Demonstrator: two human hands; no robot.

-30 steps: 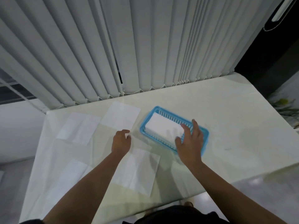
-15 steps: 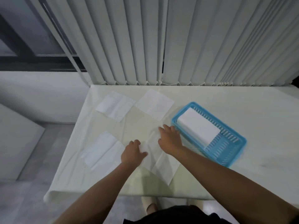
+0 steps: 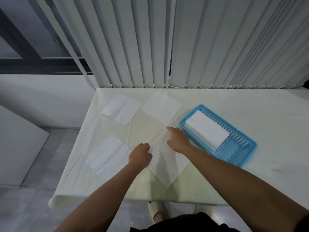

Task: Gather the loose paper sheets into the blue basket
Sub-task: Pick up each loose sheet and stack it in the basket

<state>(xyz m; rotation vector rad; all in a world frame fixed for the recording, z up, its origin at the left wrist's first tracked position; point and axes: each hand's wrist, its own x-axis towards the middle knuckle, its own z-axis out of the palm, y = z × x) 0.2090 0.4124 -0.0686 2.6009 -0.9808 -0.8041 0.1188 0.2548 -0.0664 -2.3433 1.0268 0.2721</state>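
Observation:
A blue basket (image 3: 237, 151) sits right of centre on the table, with a folded white stack (image 3: 206, 129) inside it. A white paper sheet (image 3: 167, 166) lies near the front edge. My left hand (image 3: 139, 154) rests curled at its left corner, touching it. My right hand (image 3: 178, 139) lies flat on the sheet's far corner, fingers spread, beside the basket. Three more sheets lie loose: one at the left front (image 3: 107, 154), one far left (image 3: 122, 108), one far centre (image 3: 161, 107).
The table (image 3: 250, 106) wears a pale cloth and ends at its left edge near the left sheets. Vertical blinds (image 3: 184, 47) hang along the far edge. Grey floor (image 3: 33, 206) lies to the left and below.
My right hand left the basket and came down on the near sheet. My left hand shifted to that sheet's left corner. The view swung left.

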